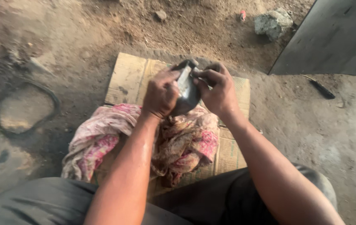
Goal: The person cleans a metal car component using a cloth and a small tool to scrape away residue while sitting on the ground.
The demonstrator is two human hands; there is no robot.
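My left hand [160, 93] and my right hand [218, 91] both grip a dark, rounded metal part [187, 89] with a shiny grey face, held up between them. It hangs just above a crumpled pink and cream patterned cloth [103, 137]. The cloth lies on a flattened piece of brown cardboard [129, 75] spread on the dirt ground. My fingers cover much of the part, so its full shape is hidden.
A dark rubber ring [53, 96] lies on the dirt at the left. A grey rock [272, 23] sits at the upper right beside a large flat grey sheet [336, 37]. A black-handled tool [322, 89] lies on the ground at the right. My knees fill the bottom edge.
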